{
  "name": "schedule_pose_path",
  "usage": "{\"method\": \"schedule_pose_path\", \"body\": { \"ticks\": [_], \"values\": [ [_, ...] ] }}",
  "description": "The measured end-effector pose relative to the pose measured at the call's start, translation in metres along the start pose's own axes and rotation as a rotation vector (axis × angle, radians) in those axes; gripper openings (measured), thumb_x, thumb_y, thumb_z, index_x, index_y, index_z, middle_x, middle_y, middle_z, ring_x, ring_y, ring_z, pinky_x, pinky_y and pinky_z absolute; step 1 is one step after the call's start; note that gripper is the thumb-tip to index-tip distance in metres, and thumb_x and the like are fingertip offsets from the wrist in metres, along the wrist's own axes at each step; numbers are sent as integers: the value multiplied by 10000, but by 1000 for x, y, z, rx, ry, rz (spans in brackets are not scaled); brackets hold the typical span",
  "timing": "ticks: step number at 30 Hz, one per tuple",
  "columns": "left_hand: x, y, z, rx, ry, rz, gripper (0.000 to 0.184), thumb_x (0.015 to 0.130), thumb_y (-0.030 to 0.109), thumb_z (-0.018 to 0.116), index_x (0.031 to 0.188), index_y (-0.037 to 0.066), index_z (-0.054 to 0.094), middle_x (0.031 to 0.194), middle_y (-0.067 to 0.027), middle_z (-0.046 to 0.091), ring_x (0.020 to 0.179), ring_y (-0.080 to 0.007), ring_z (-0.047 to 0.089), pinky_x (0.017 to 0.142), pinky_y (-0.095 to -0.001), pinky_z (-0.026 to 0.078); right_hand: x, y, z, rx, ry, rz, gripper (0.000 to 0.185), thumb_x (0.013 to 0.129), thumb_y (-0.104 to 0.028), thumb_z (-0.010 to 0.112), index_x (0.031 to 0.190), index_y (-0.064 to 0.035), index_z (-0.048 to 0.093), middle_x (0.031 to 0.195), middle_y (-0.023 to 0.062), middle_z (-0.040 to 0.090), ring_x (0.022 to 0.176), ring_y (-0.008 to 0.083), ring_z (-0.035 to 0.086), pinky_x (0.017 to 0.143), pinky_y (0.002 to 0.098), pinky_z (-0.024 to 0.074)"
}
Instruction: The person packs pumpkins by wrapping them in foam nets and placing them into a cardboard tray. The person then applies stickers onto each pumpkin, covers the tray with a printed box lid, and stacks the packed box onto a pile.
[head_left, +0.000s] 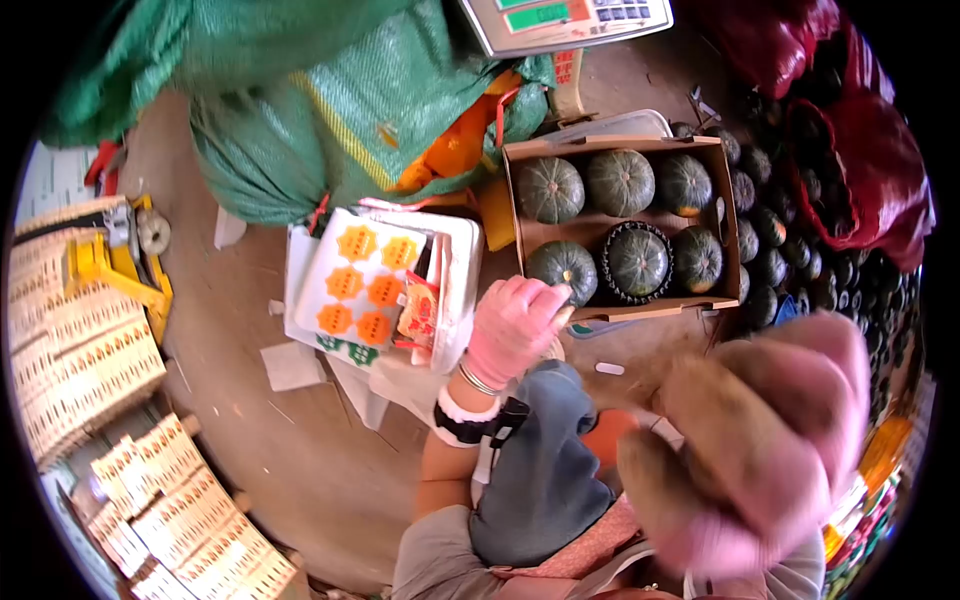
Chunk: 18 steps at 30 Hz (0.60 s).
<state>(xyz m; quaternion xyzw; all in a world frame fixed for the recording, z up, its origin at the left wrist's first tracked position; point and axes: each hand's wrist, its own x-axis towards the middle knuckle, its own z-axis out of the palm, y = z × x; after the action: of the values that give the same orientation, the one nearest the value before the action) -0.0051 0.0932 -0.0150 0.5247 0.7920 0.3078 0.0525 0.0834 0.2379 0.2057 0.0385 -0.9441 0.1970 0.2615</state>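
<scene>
A cardboard box [577, 233] holds two rows of dark green, ribbed squashes; the middle one of the near row, a squash in a net sleeve [638, 262], has a fringed edge around it. My left hand [515, 322], in a pink glove, is at the box's near left corner, against or just in front of the near left squash [562, 268]. Its fingers are bent together, and anything between them is hidden. Close to the camera, my right hand [755, 440] is in a stained pink glove and smeared by motion, so its grip does not show.
Left of the box, a white tub [462, 262] carries a sheet of orange stickers [340, 255]. A digital scale [575, 22] and green woven sacks [255, 150] stand behind. Loose squashes [770, 268] and red net sacks [870, 165] lie right; stacked printed cartons [85, 370] are left.
</scene>
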Motion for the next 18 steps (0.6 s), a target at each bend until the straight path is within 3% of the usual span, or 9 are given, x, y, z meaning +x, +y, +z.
{"method": "schedule_pose_path", "body": {
  "ticks": [3, 6, 7, 8, 9, 12, 14, 17, 18],
  "values": [
    [11, 5, 0, 10, -1, 59, 231, 720, 177, 712, 923, 90, 644, 758, -56, 569, 713, -240, 569, 632, -359, 465, 0, 25, -10, -165, 163, -387, 300, 599, -175, 677, 891, -113, 640, 1055, 55, 555, 862, 165, 553, 540, 287, 442],
    [23, 8, -3, 40, 50, 93, 195, 723, 155, 706, 901, 98, 649, 791, -39, 580, 717, -225, 568, 625, -364, 455, -4, 15, -16, 10, 300, -265, 178, 639, -131, 635, 811, -91, 612, 929, 51, 553, 671, 179, 499, 473, 278, 397],
    [36, 6, -11, 20, 153, 148, 170, 728, 111, 691, 888, 74, 645, 811, -61, 585, 754, -244, 578, 652, -375, 466, -5, 24, -2, -57, 543, -324, 96, 653, -117, 630, 728, -72, 592, 811, 58, 538, 627, 169, 477, 474, 277, 389],
    [48, 5, -24, 68, 291, 192, 193, 725, 102, 680, 913, 72, 649, 917, -87, 602, 874, -277, 599, 745, -386, 492, -9, 7, -15, 125, 409, -33, 191, 576, -106, 628, 757, -86, 570, 818, 39, 515, 656, 182, 458, 487, 288, 341],
    [68, 7, -44, -2, 451, 203, 209, 718, 48, 689, 926, 61, 670, 955, -102, 608, 902, -292, 603, 790, -412, 502, -11, 7, -21, 123, 324, 14, 200, 574, -110, 634, 763, -86, 573, 815, 45, 520, 645, 187, 462, 487, 293, 349],
    [143, 13, -120, 329, 906, 410, 197, 742, 17, 663, 938, 40, 674, 965, -119, 609, 916, -322, 609, 828, -420, 509, -21, 28, -16, 34, 218, -64, 227, 569, -121, 652, 782, -85, 582, 807, 60, 535, 611, 204, 475, 487, 309, 375],
    [193, 12, -161, 479, 959, 388, 187, 806, 75, 625, 984, 21, 646, 1001, -157, 612, 955, -344, 599, 861, -416, 495, -31, 39, -8, -1, 209, -64, 245, 566, -128, 664, 795, -84, 587, 802, 70, 545, 589, 214, 483, 487, 320, 391],
    [254, -3, -184, 923, 733, -222, 256, 845, 252, 622, 962, 24, 622, 998, -179, 614, 961, -354, 593, 854, -434, 479, -47, 49, -1, -19, 232, -48, 260, 511, -169, 673, 750, -85, 614, 769, 46, 552, 570, 192, 493, 488, 300, 408],
    [269, -21, -189, 915, 667, -222, 284, 833, 295, 630, 938, 31, 616, 964, -169, 613, 942, -348, 592, 834, -435, 476, -50, 48, -1, -56, 213, -45, 259, 496, -154, 670, 741, -86, 620, 765, 48, 552, 576, 194, 500, 497, 302, 414]
  ]
}}
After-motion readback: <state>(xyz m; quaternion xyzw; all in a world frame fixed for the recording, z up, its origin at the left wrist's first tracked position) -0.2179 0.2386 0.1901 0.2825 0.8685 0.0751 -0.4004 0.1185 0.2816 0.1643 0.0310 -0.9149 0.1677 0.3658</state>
